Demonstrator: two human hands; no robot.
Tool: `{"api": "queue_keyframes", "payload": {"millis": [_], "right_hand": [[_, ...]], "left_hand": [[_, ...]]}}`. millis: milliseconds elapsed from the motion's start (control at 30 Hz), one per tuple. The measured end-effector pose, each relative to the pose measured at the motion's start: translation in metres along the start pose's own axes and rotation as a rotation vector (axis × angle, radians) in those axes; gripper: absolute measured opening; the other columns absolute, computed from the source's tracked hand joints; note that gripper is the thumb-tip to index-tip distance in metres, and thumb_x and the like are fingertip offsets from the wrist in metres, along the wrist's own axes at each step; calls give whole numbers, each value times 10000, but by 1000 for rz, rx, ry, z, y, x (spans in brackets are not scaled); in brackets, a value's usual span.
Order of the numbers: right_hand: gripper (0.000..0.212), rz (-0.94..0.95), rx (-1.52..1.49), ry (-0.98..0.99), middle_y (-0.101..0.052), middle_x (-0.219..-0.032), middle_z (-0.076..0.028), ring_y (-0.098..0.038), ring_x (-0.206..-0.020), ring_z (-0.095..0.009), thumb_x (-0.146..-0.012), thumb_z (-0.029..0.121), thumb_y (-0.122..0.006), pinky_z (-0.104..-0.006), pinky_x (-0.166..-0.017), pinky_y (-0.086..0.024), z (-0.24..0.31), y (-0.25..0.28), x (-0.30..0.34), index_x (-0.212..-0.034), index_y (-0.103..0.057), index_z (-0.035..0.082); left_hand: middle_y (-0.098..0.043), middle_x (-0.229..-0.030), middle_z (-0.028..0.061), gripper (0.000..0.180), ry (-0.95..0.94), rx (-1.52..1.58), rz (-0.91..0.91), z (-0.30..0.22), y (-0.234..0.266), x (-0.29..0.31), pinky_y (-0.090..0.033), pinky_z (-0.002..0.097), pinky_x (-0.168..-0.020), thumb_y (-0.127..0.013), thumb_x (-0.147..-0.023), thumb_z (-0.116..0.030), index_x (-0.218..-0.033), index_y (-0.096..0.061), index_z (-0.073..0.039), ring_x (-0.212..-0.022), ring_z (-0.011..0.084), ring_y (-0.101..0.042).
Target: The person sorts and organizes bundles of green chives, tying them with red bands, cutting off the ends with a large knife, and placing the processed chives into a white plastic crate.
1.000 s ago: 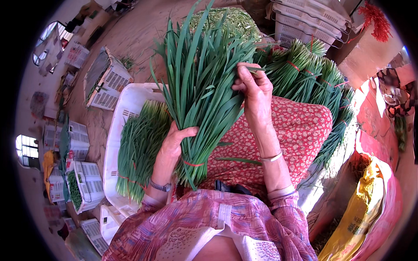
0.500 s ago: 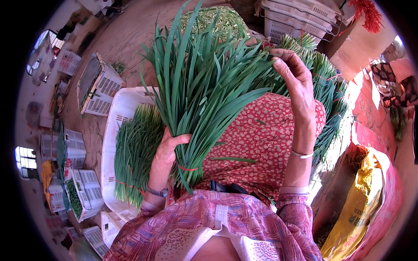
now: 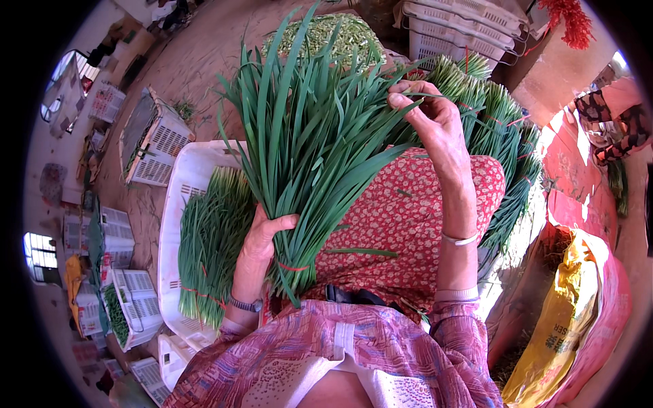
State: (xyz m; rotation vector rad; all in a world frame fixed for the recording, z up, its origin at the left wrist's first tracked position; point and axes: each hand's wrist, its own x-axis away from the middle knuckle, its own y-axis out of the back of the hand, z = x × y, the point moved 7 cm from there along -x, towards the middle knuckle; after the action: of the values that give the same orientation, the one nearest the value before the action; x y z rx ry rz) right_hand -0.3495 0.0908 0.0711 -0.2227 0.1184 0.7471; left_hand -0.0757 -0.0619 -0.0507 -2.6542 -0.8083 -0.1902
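Observation:
A bunch of green garlic chives point(image 3: 309, 149) stands over my lap, its leaves fanning out away from me. My left hand point(image 3: 262, 234) is closed round its lower part, just above a red band point(image 3: 294, 268). At the right side of the leaf tips is my right hand point(image 3: 439, 126), thumb and fingers pinched on a thin chive leaf point(image 3: 416, 94). Under the bunch a red floral cloth point(image 3: 381, 224) covers my lap, with a loose leaf point(image 3: 360, 252) on it. Left of me, banded chives point(image 3: 214, 238) lie in a white plastic crate point(image 3: 175, 197).
More tied chive bundles point(image 3: 503, 122) lie beyond my right knee. Ahead are a heap of cut pale-green pieces point(image 3: 364, 37) and stacked white crates point(image 3: 462, 34). A yellow sack point(image 3: 544, 347) stands at the near right. Another person's patterned sleeve point(image 3: 622, 139) shows at the far right.
My right hand has shifted left and slightly down along the leaf tips, and its fingers are more curled. My left hand keeps its hold on the chives.

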Motion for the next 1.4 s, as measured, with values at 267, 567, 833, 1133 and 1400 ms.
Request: {"api": "queue_keyframes", "payload": {"millis": [267, 567, 833, 1133, 1400], "right_hand": [[246, 32, 56, -5, -643, -836, -7, -587, -761, -74, -854, 164, -748, -255, -712, -490, -22, -4, 1, -1018, -711, -16], [170, -89, -231, 29, -666, -877, 13, -573, -790, -47, -913, 166, -721, -242, -700, -486, -30, -14, 11, -1005, -706, 24], [322, -377, -336, 275, -697, -1039, -16, -639, -996, -131, -973, 318, -651, -271, -869, -489, 5, 46, -16, -1154, -691, 54], [281, 103, 909, 808, -656, -1103, -98, -576, -1069, -300, -889, 347, -697, -423, -943, -451, 74, -19, -23, -1060, -748, 129], [192, 223, 932, 728, -672, -1050, -98, -593, -1029, -311, -832, 226, -739, -425, -915, -474, 59, -34, -31, -950, -733, 75]], "left_hand": [[-657, -1232, 78, 667, -25, 5, -14, 0, 1, 0, -456, 352, -1023, -765, -712, -85, -1342, -552, -26, -1130, 202, -617], [-668, -1218, 77, 643, -38, 19, -33, 6, 6, 1, -473, 346, -1005, -749, -716, -70, -1330, -564, -23, -1103, 202, -636], [-683, -1182, 67, 614, -47, 7, -49, 0, 2, 7, -450, 343, -1008, -774, -717, -65, -1300, -588, -12, -1089, 180, -632], [-673, -1202, 81, 616, -67, -29, -46, -2, -4, 7, -470, 337, -1000, -748, -719, -48, -1308, -573, -5, -1097, 194, -638], [-681, -1187, 71, 581, -58, -2, -29, 1, -5, 4, -451, 340, -1012, -775, -722, -53, -1275, -602, -9, -1100, 181, -628]]}}
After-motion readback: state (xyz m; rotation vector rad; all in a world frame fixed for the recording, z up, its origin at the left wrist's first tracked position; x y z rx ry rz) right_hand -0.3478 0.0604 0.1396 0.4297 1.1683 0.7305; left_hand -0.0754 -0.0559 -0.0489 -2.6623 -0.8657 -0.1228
